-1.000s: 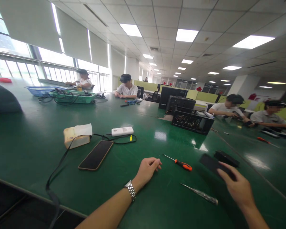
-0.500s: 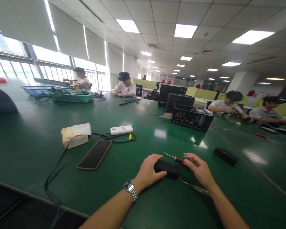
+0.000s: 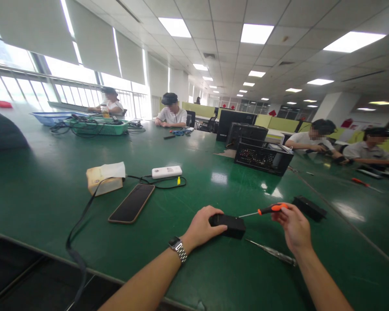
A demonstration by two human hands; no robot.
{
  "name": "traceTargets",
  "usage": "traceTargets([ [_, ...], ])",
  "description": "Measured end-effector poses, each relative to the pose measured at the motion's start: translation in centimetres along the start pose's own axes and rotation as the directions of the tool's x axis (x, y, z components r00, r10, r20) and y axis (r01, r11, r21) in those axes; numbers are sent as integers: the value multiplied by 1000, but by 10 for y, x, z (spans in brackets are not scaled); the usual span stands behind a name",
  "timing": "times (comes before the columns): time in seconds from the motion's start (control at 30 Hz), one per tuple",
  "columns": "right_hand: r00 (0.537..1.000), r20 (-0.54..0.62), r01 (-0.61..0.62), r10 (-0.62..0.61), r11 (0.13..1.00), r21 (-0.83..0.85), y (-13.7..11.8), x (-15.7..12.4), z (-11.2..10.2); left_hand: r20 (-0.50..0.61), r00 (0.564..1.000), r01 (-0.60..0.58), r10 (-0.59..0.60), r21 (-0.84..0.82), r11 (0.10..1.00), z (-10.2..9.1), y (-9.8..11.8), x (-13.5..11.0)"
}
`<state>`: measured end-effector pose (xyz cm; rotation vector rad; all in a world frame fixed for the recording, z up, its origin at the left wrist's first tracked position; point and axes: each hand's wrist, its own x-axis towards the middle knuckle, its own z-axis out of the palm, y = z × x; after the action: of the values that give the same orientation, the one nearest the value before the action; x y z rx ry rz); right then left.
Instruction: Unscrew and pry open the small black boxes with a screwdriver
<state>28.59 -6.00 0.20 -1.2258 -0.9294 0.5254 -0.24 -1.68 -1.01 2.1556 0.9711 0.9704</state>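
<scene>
My left hand [image 3: 205, 225], with a watch on its wrist, grips the left end of a small black box [image 3: 234, 227] resting on the green table [image 3: 168, 259]. An orange-and-black screwdriver [image 3: 268, 210] is held by its handle in my right hand [image 3: 294, 226]. Its shaft points left, and the tip is close to the box's top right part; whether it touches I cannot tell. On the table just below lies a second screwdriver [image 3: 272, 252] with a clear handle. Another black box [image 3: 309, 208] sits beyond my right hand.
To the left are a phone [image 3: 132, 204], a tissue pack [image 3: 105, 178] and a white power bank [image 3: 167, 172] with a cable. Farther back stand an open computer case [image 3: 262, 159] and a green basket [image 3: 99, 128] of cables. Several people sit around the table.
My right hand has picked the orange-and-black screwdriver up off the table and moved right, turning its tip toward the box. My left hand stays on the box.
</scene>
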Motion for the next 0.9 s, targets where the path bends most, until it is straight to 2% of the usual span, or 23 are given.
traceTargets([
  [0.13, 999, -28, -12, 16, 990, 142, -9, -5, 1, -5, 1000, -14, 14, -10, 1000, 1, -1, 0],
  [0.27, 999, -39, -13, 21, 983, 186, -14, -9, 3, -5, 1000, -16, 16, -16, 1000, 1, -1, 0],
  [0.63, 997, -56, 58, -51, 988, 145, -12, -5, 1, 0, 1000, -7, 7, -11, 1000, 1, -1, 0],
  [0.9, 988, -75, 140, -135, 989, 55, -13, -6, 1, -2, 1000, -10, 10, -4, 1000, 1, 1, -1],
])
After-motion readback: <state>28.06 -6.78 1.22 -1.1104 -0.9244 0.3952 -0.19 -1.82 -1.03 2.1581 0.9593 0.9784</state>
